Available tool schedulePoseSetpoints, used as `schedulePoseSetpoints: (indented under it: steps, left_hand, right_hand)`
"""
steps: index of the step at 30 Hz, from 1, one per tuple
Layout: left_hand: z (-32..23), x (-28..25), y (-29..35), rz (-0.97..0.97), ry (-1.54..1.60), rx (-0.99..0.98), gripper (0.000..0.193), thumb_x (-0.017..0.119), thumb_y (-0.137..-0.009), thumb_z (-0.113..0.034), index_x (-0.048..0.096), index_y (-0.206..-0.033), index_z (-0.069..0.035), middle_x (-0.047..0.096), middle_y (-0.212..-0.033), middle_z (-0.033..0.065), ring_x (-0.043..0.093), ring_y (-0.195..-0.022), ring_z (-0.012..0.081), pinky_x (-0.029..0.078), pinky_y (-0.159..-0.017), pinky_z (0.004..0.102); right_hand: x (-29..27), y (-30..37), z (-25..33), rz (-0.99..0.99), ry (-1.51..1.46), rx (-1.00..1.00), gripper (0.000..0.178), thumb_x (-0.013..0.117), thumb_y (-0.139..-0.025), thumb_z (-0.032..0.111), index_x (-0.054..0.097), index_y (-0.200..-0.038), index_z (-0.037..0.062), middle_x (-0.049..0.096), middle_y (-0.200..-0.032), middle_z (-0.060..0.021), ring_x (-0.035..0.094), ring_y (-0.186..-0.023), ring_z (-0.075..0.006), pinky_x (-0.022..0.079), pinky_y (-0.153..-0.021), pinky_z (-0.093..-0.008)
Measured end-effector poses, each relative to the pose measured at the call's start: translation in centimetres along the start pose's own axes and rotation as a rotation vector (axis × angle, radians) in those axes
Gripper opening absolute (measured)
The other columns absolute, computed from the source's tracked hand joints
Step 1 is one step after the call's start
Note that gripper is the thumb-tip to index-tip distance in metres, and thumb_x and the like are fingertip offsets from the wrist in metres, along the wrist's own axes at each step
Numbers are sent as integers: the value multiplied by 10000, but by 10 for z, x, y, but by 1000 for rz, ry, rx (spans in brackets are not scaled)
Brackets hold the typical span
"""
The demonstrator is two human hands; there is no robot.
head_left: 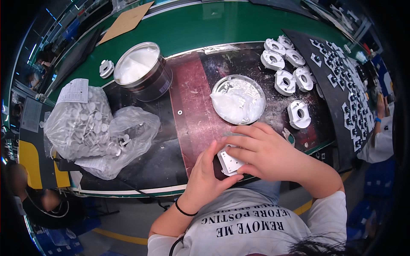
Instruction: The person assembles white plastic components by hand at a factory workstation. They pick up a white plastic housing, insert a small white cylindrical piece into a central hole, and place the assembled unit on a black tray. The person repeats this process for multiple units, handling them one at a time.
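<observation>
A white block-like plastic part (230, 164) with small holes in its face sits between my two hands at the table's near edge. My left hand (204, 173) grips it from the left, thumb along its near side. My right hand (261, 148) bends over it from the right, its fingers covering the far side of the part. Just beyond my hands stands a round metal dish (221, 86) with white grease (239, 104) in it. To the right of the dish lies a single white housing (299, 115) with a round hole.
An open metal can (149, 87) of white paste stands far left. Nearer left lies a clear bag (81, 123) of white plastic pieces. Several white housings (285, 82) cluster far right, beside a dark board (309, 64) with rows of small black-and-white parts. People sit at both sides.
</observation>
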State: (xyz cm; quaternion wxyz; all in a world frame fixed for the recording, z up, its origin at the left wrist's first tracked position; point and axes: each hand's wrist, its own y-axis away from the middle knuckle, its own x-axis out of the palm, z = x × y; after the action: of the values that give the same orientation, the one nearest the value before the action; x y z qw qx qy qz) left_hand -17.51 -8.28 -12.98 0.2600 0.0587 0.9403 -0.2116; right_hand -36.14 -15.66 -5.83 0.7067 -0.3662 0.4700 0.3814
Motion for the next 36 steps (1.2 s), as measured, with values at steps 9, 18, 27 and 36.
schedulePoseSetpoints:
  steps: [9, 18, 27, 36]
  left_hand:
    - [1, 1, 5, -10, 66, -85, 1027, 840, -621, -210, 188, -1390, -13, 469, -1293, 199, 491, -1155, 354, 408, -963, 420]
    - [-13, -66, 6, -103, -342, -39, 639, 775, -673, -140, 488, -1231, -16, 521, -1221, 174, 511, -1102, 334, 417, -931, 401]
    - [25, -150, 11, -357, -726, -350, 166, 558, -803, -22, 596, -959, 19, 611, -941, 160, 578, -899, 316, 443, -791, 375]
    - [58, -158, -1, -80, -974, -430, 188, 581, -794, -52, 611, -968, 12, 586, -900, 185, 552, -852, 378, 444, -752, 428]
  right_hand:
    - [2, 33, 2, -202, -81, 83, 427, 733, -697, 318, 616, -1066, 137, 512, -1254, -51, 442, -1196, -270, 361, -925, -434]
    - [36, 38, 10, -343, -23, 114, 368, 732, -692, 354, 634, -1003, 185, 528, -1220, -29, 435, -1172, -261, 349, -919, -434]
    - [28, 44, 2, -456, -250, 158, 312, 719, -687, 252, 661, -982, 169, 558, -1167, -28, 472, -1105, -271, 338, -910, -441]
    - [42, 41, 9, -432, -95, 98, 223, 697, -713, 194, 677, -933, 165, 618, -1041, 46, 511, -1023, -204, 341, -879, -398]
